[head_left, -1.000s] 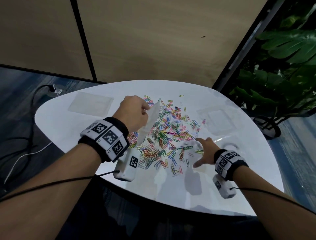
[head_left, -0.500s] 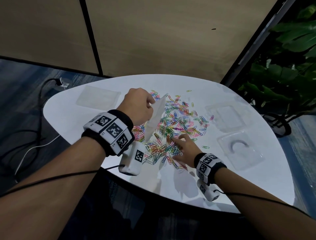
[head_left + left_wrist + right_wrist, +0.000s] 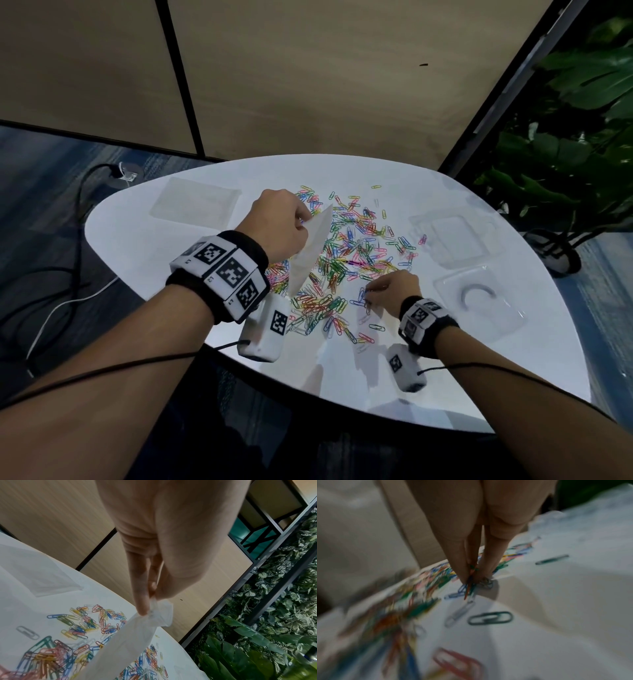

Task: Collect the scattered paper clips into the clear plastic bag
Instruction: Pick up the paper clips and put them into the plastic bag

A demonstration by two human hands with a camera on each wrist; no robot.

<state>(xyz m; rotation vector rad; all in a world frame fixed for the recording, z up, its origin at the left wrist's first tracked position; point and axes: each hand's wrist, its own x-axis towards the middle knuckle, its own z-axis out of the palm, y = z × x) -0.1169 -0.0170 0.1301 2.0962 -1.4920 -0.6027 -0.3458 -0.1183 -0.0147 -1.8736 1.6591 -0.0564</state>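
A heap of coloured paper clips (image 3: pixel 346 260) is spread over the middle of the white table (image 3: pixel 144 253). My left hand (image 3: pixel 279 222) pinches the top corner of a clear plastic bag (image 3: pixel 310 251), which hangs down over the left side of the heap; in the left wrist view the thumb and fingers (image 3: pixel 142 605) squeeze the bag's crumpled edge (image 3: pixel 159 615). My right hand (image 3: pixel 390 291) is at the near right edge of the heap, its fingertips (image 3: pixel 464 574) pinching a small bunch of paper clips (image 3: pixel 470 586) just above the table.
A flat clear bag (image 3: pixel 195 205) lies at the far left of the table. Two clear plastic trays (image 3: pixel 452 240) (image 3: pixel 479 305) sit on the right. Loose clips (image 3: pixel 363 337) lie near the front edge. Cables run over the floor on the left; plants stand on the right.
My right hand moved left from the table's right side into the heap and closed its fingers on some clips. The left hand kept holding the bag up.
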